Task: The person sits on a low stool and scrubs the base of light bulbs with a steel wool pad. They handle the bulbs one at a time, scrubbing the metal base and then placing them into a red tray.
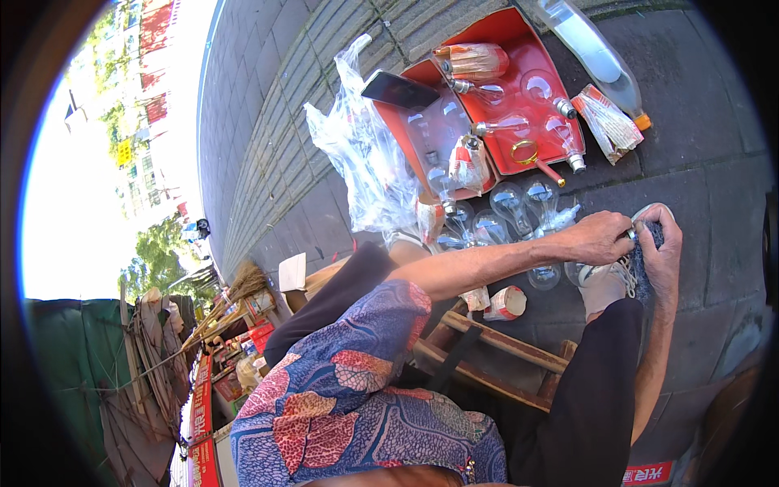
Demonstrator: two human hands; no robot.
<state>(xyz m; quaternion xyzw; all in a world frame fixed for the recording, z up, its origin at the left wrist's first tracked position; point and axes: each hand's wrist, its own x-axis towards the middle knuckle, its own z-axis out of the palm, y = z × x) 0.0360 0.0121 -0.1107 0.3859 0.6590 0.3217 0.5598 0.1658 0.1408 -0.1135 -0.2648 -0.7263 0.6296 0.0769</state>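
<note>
My left hand is closed with its fingertips around a small silvery metal part; what it belongs to is hidden. Right beside it, my right hand grips a dark blue fuzzy cloth, thumb towards the left hand. Both hands are over my laced right shoe. Several clear glass light bulbs lie on the paving between my feet. More bulbs, such as one clear bulb, and a wrapped bulb rest in an opened red box. A magnifying glass with a pink handle lies across its near edge.
A smartphone rests on the box's left part, beside a clear plastic bag. To the right are a crumpled paper sleeve and a plastic bottle. A low wooden stool is between my legs. Straw brooms stand left.
</note>
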